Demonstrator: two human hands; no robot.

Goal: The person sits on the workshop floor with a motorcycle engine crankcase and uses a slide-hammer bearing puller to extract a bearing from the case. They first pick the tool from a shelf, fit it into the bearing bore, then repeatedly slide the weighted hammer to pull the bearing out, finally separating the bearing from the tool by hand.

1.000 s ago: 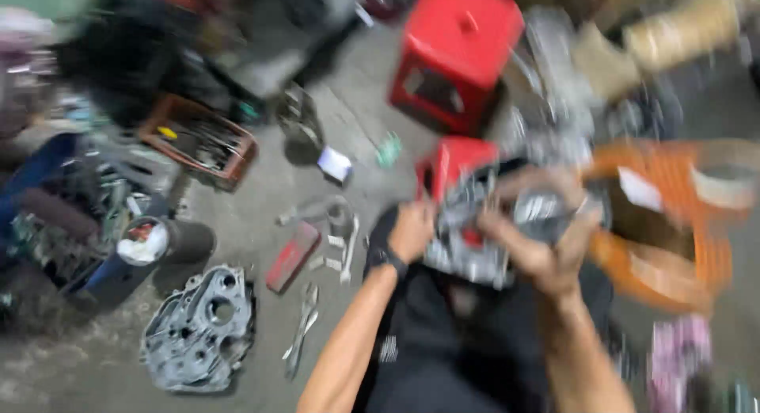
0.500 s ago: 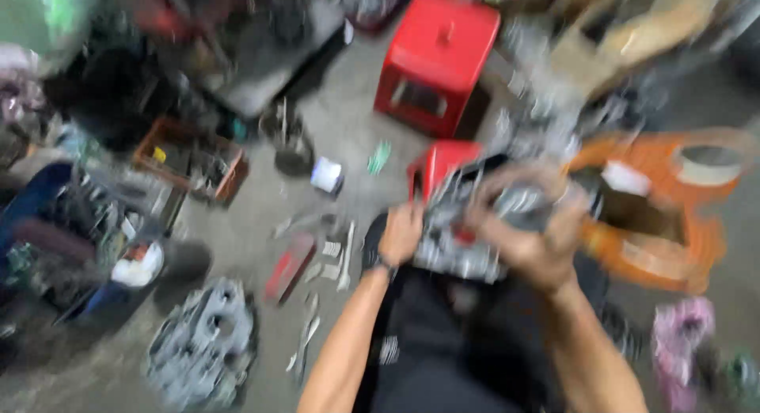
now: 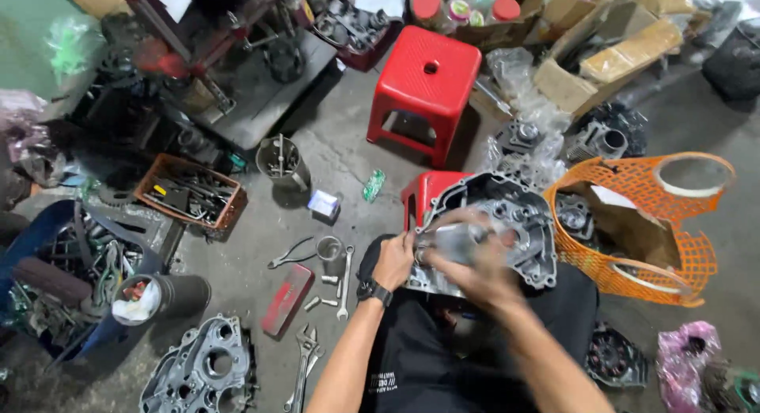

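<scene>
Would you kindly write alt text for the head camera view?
Seen from above, a person's left hand steadies a grey metal engine casing on their lap while the blurred right hand works on it. Around them: a red stool, an orange basket and scattered wrenches.

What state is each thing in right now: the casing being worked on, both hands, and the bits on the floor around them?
Engine crankcase half: propped on the lap, open side up.
Left hand: gripping the crankcase's left edge.
Right hand: on the crankcase, motion-blurred, grip unclear.
Red stool: upright.
Orange mesh basket: tipped on its side.
Second crankcase cover: flat on the floor.
Combination wrench: lying loose.
</scene>
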